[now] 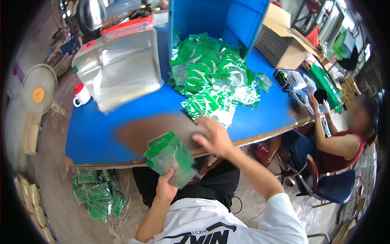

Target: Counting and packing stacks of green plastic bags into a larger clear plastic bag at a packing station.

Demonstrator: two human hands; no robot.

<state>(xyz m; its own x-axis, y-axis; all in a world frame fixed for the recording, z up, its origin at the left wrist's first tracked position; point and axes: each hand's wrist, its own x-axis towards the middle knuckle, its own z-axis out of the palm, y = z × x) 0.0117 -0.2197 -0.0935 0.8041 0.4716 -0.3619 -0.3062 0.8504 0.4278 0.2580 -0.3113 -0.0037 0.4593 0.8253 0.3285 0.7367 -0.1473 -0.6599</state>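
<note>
My left hand (165, 189) is closed on a small fanned stack of green-and-clear plastic packets (171, 159), held in front of the table's near edge. My right hand (218, 139) is at the near side of a large heap of the same shiny packets (211, 75). Its thumb stands apart from the fingers, and no packet shows in it. The fingertips are close to the heap's front; whether they touch it I cannot tell. Below the right hand lies a worn brown patch of the blue tabletop (93, 138).
A blue bin (243, 20) lies open behind the heap. Left of it stand a stack of clear bags (126, 75) and a red-lidded white mug (82, 96). A carton (280, 42) is at the back right. A co-worker (339, 148) sits at right. Bundled packets (99, 193) lie on the floor.
</note>
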